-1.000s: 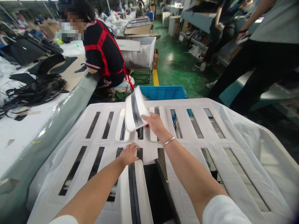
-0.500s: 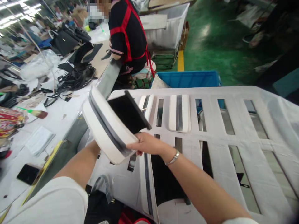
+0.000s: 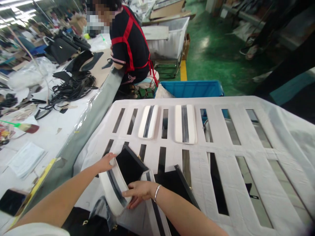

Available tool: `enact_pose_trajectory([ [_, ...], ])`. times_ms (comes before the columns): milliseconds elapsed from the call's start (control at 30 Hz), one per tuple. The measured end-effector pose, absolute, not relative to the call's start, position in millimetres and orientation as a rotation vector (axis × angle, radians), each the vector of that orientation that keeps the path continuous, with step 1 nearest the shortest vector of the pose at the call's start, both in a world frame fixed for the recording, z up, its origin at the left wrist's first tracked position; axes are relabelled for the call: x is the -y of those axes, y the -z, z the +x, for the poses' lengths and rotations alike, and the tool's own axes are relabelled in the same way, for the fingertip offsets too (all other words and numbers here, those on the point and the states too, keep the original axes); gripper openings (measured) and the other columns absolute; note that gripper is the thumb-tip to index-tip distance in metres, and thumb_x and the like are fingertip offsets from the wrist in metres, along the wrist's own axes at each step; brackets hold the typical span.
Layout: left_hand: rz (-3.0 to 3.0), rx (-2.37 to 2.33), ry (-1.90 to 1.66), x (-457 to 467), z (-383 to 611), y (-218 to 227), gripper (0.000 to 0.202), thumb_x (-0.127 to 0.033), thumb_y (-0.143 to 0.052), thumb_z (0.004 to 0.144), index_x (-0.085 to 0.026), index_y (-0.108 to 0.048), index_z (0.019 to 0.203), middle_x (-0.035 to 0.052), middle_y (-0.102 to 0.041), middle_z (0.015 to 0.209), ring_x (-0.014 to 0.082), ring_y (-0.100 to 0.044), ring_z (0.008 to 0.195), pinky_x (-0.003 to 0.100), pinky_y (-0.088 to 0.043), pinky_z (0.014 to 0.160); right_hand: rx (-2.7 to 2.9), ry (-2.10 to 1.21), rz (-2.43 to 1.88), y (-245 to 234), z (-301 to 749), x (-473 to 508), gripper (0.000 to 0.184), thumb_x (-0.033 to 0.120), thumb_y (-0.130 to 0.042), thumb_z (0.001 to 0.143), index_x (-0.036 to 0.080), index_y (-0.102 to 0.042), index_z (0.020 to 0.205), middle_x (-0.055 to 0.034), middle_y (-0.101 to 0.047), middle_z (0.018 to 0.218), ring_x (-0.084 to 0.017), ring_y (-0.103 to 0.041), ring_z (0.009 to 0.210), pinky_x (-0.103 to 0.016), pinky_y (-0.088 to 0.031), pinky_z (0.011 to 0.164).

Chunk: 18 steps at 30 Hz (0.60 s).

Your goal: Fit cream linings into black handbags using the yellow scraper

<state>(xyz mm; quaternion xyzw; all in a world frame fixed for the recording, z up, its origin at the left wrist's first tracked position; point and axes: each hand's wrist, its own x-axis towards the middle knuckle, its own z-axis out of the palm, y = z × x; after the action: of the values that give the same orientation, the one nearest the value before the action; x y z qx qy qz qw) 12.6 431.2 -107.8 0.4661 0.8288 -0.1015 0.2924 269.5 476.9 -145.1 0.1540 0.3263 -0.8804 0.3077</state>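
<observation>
In the head view we hold the white padded piece [image 3: 112, 191] at the near left corner of the slotted rack [image 3: 221, 148], left hand [image 3: 107, 162] open on its far end, right hand [image 3: 137, 194] curled around its near edge, and should steady both ends so its black panel [image 3: 129, 167] meets a slot squarely.

Head-worn camera, facing forward and down.
It looks from just above the person's arms, close over the left hand [image 3: 106, 162] and right hand [image 3: 137, 193] at the near edge; the white slatted rack [image 3: 218, 131] fills the middle and right, the worktop [image 3: 44, 134] the left, the green floor [image 3: 209, 55] far off.
</observation>
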Motion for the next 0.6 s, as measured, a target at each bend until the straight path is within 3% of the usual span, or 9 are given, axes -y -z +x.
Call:
enact_pose_trajectory([
  [67,1.247,-2.205,0.340,-425,8,114,0.068,-0.013,-0.069,0.064,-0.013,-0.053,0.130,0.0181,-0.039,0.145,0.0340,-0.039,0.132,0.039,-0.035,0.108,-0.933,2.292,0.223,136,273,-499,0.049,0.042,-0.084,0.053,0.023,-0.057,0.090,0.0040,-0.067,0.083,-0.016,-0.067,0.063,-0.028,-0.056,0.054],
  [133,1.241,-2.227,0.390,-422,6,116,0.066,-0.015,-0.066,0.063,-0.015,-0.056,0.129,0.0186,-0.031,0.150,0.0386,-0.030,0.137,0.046,-0.034,0.107,-1.295,2.172,0.331,128,273,-536,0.043,0.049,-0.079,0.059,0.019,-0.060,0.084,0.0013,-0.066,0.079,-0.016,-0.065,0.058,-0.028,-0.054,0.050],
  [167,1.234,-2.248,0.433,-423,5,114,0.064,-0.015,-0.064,0.064,-0.017,-0.057,0.127,0.0179,-0.026,0.152,0.0397,-0.025,0.139,0.050,-0.033,0.107,-1.547,2.113,0.507,125,272,-559,0.039,0.052,-0.073,0.067,0.016,-0.060,0.077,-0.0011,-0.065,0.073,-0.016,-0.064,0.057,-0.026,-0.051,0.048],
  [233,1.242,-2.311,0.546,-431,8,108,0.063,-0.011,-0.057,0.067,-0.021,-0.056,0.129,0.0144,-0.021,0.155,0.0383,-0.018,0.142,0.057,-0.032,0.105,-2.020,1.880,1.255,126,268,-606,0.039,0.053,-0.065,0.074,0.014,-0.061,0.073,-0.0047,-0.063,0.066,-0.017,-0.063,0.058,-0.024,-0.048,0.050],
  [333,1.402,-2.358,0.619,-459,28,99,0.071,-0.002,-0.043,0.071,-0.021,-0.043,0.140,0.0129,-0.027,0.153,0.0326,-0.022,0.141,0.059,-0.027,0.107,-2.170,1.700,1.655,141,255,-662,0.035,0.048,-0.060,0.082,0.013,-0.061,0.085,-0.0097,-0.066,0.080,-0.018,-0.064,0.078,-0.023,-0.047,0.062],
  [400,1.580,-2.240,0.519,-484,51,101,0.067,-0.003,-0.039,0.075,-0.013,-0.039,0.141,0.0161,-0.034,0.150,0.0296,-0.030,0.138,0.052,-0.026,0.110,-2.182,1.655,1.739,155,245,-680,0.033,0.044,-0.057,0.085,0.012,-0.061,0.089,-0.0111,-0.067,0.085,-0.018,-0.064,0.081,-0.024,-0.046,0.064],
  [467,1.689,-2.102,0.453,-509,80,113,0.057,-0.014,-0.042,0.082,-0.014,-0.043,0.139,0.0140,-0.037,0.149,0.0249,-0.034,0.137,0.041,-0.028,0.112,-2.197,1.600,1.805,166,236,-685,0.031,0.041,-0.054,0.087,0.011,-0.062,0.090,-0.0120,-0.067,0.085,-0.018,-0.064,0.079,-0.025,-0.045,0.063],
  [600,1.774,-1.943,0.403,-544,135,152,0.065,-0.045,-0.055,0.082,-0.024,-0.039,0.141,0.0125,-0.032,0.152,0.0304,-0.038,0.134,0.046,-0.032,0.108,-2.314,1.479,1.814,163,220,-682,0.023,0.031,-0.053,0.087,0.014,-0.062,0.074,-0.0117,-0.066,0.078,-0.019,-0.062,0.076,-0.025,-0.041,0.062],
])
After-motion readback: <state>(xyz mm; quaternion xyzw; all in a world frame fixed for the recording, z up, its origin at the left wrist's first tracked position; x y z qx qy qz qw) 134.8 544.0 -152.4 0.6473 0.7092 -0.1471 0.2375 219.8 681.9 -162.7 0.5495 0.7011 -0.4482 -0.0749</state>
